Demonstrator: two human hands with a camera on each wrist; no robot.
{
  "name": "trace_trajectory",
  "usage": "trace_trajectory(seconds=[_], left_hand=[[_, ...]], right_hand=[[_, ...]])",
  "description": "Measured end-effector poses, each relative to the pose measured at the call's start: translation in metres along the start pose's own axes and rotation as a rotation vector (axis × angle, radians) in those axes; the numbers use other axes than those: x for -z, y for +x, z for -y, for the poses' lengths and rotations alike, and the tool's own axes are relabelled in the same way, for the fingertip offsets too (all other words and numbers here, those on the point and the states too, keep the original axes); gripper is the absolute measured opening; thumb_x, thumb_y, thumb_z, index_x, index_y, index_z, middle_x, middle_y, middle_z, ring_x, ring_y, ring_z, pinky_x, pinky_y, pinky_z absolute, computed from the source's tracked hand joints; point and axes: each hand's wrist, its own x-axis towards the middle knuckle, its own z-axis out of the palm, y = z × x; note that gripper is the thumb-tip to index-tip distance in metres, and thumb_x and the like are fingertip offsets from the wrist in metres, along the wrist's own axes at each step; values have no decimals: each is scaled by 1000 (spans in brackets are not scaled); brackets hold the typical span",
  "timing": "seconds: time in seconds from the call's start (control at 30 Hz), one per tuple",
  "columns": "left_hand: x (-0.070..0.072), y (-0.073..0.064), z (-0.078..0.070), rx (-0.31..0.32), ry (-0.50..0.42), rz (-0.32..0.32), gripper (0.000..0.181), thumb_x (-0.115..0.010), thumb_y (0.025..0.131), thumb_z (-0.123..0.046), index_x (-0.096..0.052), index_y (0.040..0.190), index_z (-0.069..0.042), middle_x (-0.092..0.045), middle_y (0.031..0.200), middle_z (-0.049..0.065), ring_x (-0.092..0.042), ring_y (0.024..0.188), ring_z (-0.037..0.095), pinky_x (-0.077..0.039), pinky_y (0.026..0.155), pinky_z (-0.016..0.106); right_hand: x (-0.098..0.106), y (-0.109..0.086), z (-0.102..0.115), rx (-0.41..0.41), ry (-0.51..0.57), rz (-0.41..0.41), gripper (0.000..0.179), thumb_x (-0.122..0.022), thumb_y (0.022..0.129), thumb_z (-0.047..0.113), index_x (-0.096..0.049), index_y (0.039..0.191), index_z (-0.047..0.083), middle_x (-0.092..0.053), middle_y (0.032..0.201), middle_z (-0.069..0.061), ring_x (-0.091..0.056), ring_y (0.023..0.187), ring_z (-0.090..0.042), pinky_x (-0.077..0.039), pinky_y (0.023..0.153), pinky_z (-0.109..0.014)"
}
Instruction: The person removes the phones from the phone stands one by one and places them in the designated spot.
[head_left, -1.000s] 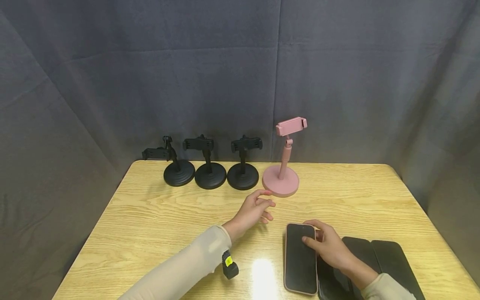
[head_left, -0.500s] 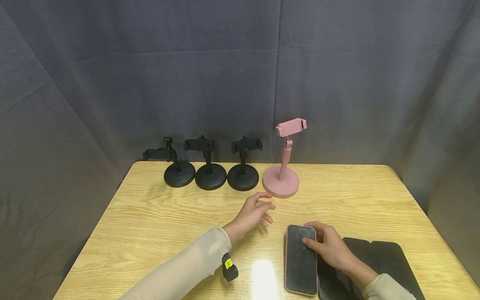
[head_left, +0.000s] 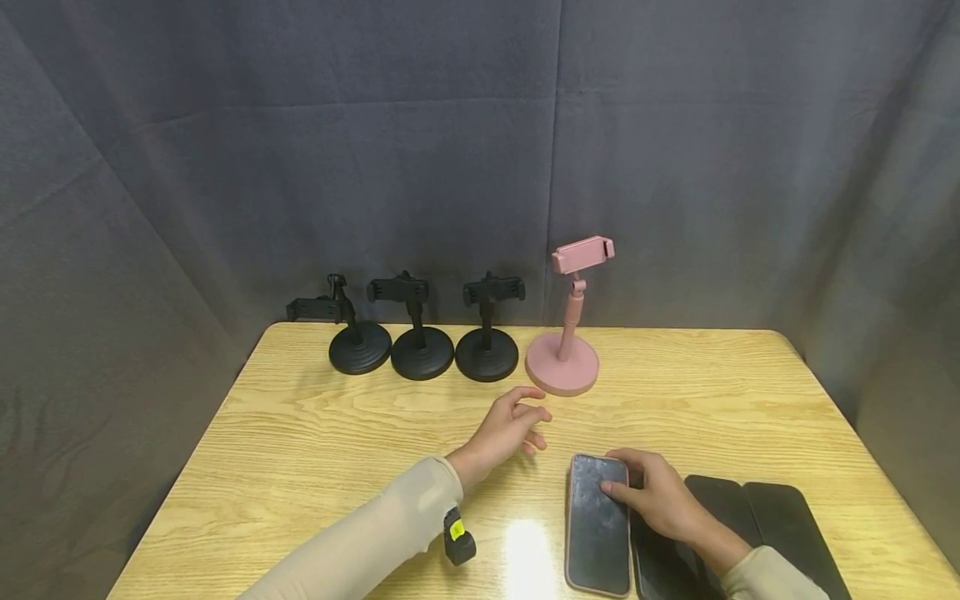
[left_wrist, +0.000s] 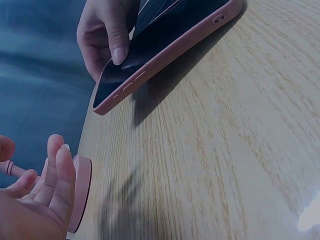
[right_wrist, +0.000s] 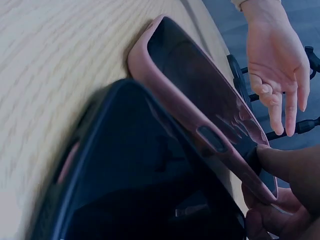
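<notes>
My right hand (head_left: pixel 660 497) pinches the far end of a smartphone (head_left: pixel 597 533) in a pink case, thumb on the dark screen and fingers beneath. In the left wrist view the phone (left_wrist: pixel 165 55) is tilted, its gripped end raised off the table and casting a shadow. My left hand (head_left: pixel 501 429) holds nothing; its fingers are loosely bent over the table, just in front of the round base of a pink phone stand (head_left: pixel 562 364). In the right wrist view the left hand (right_wrist: pixel 275 65) shows its palm.
Several black phones or tablets lie side by side under my right forearm, one dark device (head_left: pixel 663 558) right beside the pink phone. Three black phone stands (head_left: pixel 487 354) line the back edge, left of the pink one. A grey curtain (head_left: pixel 480 167) hangs behind the table.
The pink-cased phone's far end has tipped up a little and shifted slightly toward me and left with my right hand; its screen now catches reflections. The left hand stays nearly still.
</notes>
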Motion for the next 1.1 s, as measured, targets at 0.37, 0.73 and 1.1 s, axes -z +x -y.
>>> trace_trajectory(seconds=[0.37,0.73,1.1], left_hand=[[0,-1,-1,-3,12,6,41,-50,106,-19,-45,144,-4,-64,128,27,-66,69,10,-56,65,25],[-2,-5,-3,3,34,24,40,-51,106,-18,-47,143,-4,-64,127,25,-65,70,11,-54,63,23],[-2,-16,2,-40,148,72,38,-48,108,-18,-48,142,-3,-64,126,23,-65,72,13,-60,70,34]], right_hand=[[-1,4,-1,6,-248,-80,40,-80,86,29,-73,120,9,-76,97,5,-60,86,-8,-35,81,-35],[2,7,-8,119,-340,-76,43,-81,84,33,-75,117,7,-77,111,-5,-62,100,-24,-44,86,-51],[2,11,-12,151,-322,-26,43,-79,85,34,-75,117,6,-78,108,-2,-65,100,-23,-47,87,-52]])
